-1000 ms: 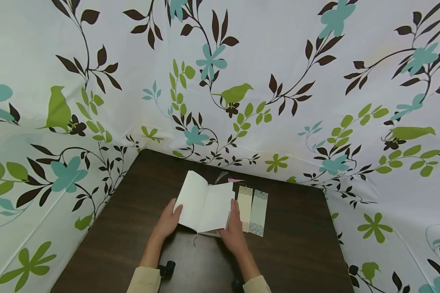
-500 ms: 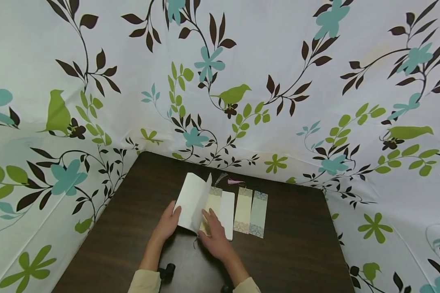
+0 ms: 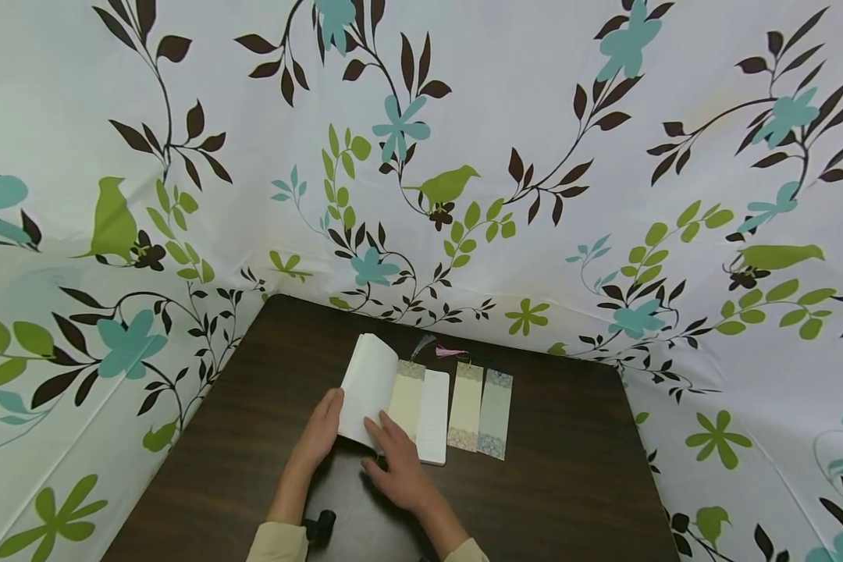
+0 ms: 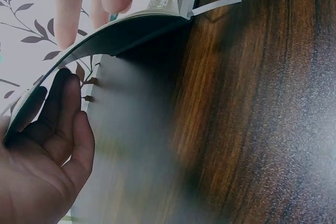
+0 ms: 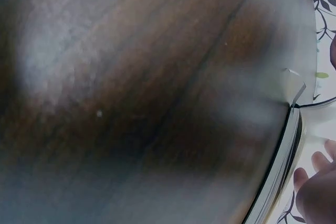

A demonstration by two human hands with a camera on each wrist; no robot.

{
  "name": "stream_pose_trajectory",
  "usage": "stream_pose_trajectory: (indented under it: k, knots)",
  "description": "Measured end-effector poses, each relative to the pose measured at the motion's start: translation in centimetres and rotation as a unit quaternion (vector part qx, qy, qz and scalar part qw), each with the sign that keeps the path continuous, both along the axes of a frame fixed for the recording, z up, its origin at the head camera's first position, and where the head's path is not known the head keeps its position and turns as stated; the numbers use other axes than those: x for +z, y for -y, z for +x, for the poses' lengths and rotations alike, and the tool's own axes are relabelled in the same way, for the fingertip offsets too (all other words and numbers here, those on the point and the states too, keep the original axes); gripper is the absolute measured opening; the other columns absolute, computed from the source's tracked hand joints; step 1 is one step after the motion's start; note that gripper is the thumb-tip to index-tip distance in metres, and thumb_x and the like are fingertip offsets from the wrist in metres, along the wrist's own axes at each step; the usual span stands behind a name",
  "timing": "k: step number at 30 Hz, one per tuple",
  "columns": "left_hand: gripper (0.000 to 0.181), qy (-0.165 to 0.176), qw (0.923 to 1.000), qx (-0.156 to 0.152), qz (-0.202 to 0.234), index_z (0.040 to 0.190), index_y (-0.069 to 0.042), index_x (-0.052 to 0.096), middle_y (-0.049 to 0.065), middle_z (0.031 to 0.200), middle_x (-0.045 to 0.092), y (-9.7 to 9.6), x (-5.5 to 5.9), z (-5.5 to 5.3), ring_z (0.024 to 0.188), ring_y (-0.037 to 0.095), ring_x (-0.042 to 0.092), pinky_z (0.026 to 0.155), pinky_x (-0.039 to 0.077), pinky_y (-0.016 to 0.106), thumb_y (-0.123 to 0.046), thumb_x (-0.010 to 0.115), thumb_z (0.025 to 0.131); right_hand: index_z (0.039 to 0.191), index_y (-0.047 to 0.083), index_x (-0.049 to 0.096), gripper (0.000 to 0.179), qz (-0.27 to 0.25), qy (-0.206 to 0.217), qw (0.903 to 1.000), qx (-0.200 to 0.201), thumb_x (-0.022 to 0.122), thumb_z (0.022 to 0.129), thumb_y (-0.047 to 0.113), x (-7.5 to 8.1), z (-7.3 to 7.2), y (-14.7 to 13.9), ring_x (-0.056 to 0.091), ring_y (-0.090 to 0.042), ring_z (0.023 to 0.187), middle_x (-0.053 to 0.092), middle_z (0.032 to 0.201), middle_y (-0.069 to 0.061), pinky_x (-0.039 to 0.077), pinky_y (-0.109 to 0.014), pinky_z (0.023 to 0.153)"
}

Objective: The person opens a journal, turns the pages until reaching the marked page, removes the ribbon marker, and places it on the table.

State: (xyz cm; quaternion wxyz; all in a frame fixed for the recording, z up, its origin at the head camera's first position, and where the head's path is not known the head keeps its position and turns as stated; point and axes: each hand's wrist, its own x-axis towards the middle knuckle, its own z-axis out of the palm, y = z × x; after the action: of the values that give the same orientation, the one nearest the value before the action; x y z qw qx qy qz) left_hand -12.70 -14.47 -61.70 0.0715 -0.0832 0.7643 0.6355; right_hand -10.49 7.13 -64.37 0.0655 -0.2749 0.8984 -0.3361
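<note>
Left hand (image 3: 321,432) gripped the notebook (image 3: 367,382) by its raised left side; right hand (image 3: 402,468) had fingers extended over the left page, not gripping. Notebook lay spread on the wood-grain table (image 3: 555,468), cream bookmark (image 3: 407,398) inside, two more bookmarks (image 3: 466,406) just right.

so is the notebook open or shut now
Open: the left side of the notebook is raised in the left hand, and a cream bookmark lies on its right-hand page.
</note>
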Motion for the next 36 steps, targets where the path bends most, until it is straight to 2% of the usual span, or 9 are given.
stream_pose_trajectory:
  k: [5, 8, 11, 15, 17, 20, 25, 28, 36]
  knots:
    - [0.046, -0.018, 0.9996, -0.006, -0.018, 0.153, -0.007, 0.049, 0.018, 0.131, 0.068, -0.1, -0.3, 0.0, 0.113, 0.028, 0.067, 0.095, 0.052, 0.043, -0.037, 0.043, 0.118, 0.168, 0.022, 0.038, 0.068, -0.010, 0.003, 0.9999, -0.010, 0.066, 0.107, 0.031, -0.3, 0.1, 0.0, 0.041, -0.040, 0.156, 0.038, 0.173, -0.015, 0.039, -0.069, 0.117]
    - [0.040, -0.033, 0.9988, -0.009, -0.035, 0.152, -0.004, 0.048, 0.018, 0.131, 0.068, -0.1, -0.4, 0.0, 0.110, 0.025, 0.067, 0.092, 0.052, 0.040, -0.025, 0.046, 0.118, 0.166, 0.015, 0.041, 0.067, -0.020, -0.017, 0.9987, -0.045, 0.068, 0.106, 0.029, -0.9, -0.1, -0.3, 0.045, -0.042, 0.152, 0.044, 0.168, -0.019, 0.041, -0.070, 0.113]
    - [0.041, -0.039, 0.9982, -0.014, -0.042, 0.153, -0.002, 0.047, 0.019, 0.134, 0.066, 0.0, -0.3, 0.0, 0.115, 0.028, 0.066, 0.097, 0.051, 0.044, -0.022, 0.046, 0.118, 0.162, 0.007, 0.045, 0.065, -0.034, -0.033, 0.9928, -0.110, 0.069, 0.104, 0.026, -1.3, -0.5, -0.9, 0.048, -0.047, 0.148, 0.048, 0.163, -0.024, 0.041, -0.072, 0.111]
    - [0.040, -0.034, 0.9983, -0.018, -0.044, 0.153, -0.002, 0.046, 0.019, 0.134, 0.066, 0.0, -0.2, -0.1, 0.117, 0.029, 0.065, 0.099, 0.050, 0.046, -0.021, 0.045, 0.118, 0.160, 0.000, 0.046, 0.065, -0.067, 0.004, 0.9789, -0.193, 0.067, 0.103, 0.022, -1.2, -1.3, -1.9, 0.041, -0.050, 0.152, 0.045, 0.164, -0.029, 0.034, -0.072, 0.119]
    - [0.039, -0.028, 0.9984, -0.015, -0.048, 0.152, -0.003, 0.047, 0.018, 0.133, 0.066, 0.1, -0.2, 0.0, 0.115, 0.028, 0.065, 0.098, 0.050, 0.045, -0.021, 0.046, 0.117, 0.161, -0.001, 0.044, 0.065, -0.083, 0.035, 0.9721, -0.217, 0.065, 0.103, 0.020, -1.0, -1.8, -2.2, 0.039, -0.050, 0.154, 0.043, 0.165, -0.028, 0.032, -0.069, 0.122]
    - [0.039, -0.028, 0.9982, -0.014, -0.050, 0.152, -0.002, 0.047, 0.018, 0.133, 0.066, 0.2, 0.0, 0.0, 0.115, 0.028, 0.065, 0.097, 0.050, 0.045, -0.020, 0.046, 0.117, 0.162, -0.001, 0.041, 0.065, -0.124, 0.079, 0.9605, -0.236, 0.064, 0.104, 0.017, -0.5, -2.6, -2.5, 0.042, -0.051, 0.151, 0.045, 0.163, -0.030, 0.037, -0.068, 0.120]
    - [0.040, -0.028, 0.9983, -0.015, -0.048, 0.153, -0.002, 0.046, 0.020, 0.136, 0.065, 0.2, 0.0, -0.1, 0.119, 0.030, 0.064, 0.100, 0.049, 0.047, -0.020, 0.045, 0.117, 0.161, 0.002, 0.041, 0.061, -0.201, 0.160, 0.9237, -0.284, 0.063, 0.108, 0.021, 0.4, -3.6, -2.3, 0.057, -0.046, 0.135, 0.046, 0.160, -0.031, 0.052, -0.061, 0.103]
    - [0.041, -0.026, 0.9982, -0.017, -0.052, 0.153, -0.002, 0.046, 0.020, 0.137, 0.065, 0.1, -0.1, -0.2, 0.120, 0.030, 0.064, 0.100, 0.049, 0.048, -0.021, 0.045, 0.118, 0.162, 0.001, 0.041, 0.061, -0.229, 0.199, 0.9065, -0.293, 0.062, 0.109, 0.024, 0.6, -3.9, -2.2, 0.058, -0.044, 0.133, 0.043, 0.163, -0.032, 0.053, -0.057, 0.101]
    - [0.043, -0.031, 0.9981, -0.022, -0.049, 0.154, -0.001, 0.044, 0.020, 0.138, 0.064, 0.2, -0.1, -0.1, 0.122, 0.031, 0.064, 0.100, 0.049, 0.051, -0.025, 0.044, 0.118, 0.159, -0.004, 0.043, 0.058, -0.271, 0.238, 0.8875, -0.287, 0.058, 0.110, 0.023, 1.0, -4.2, -2.2, 0.049, -0.051, 0.144, 0.043, 0.163, -0.032, 0.047, -0.064, 0.113]
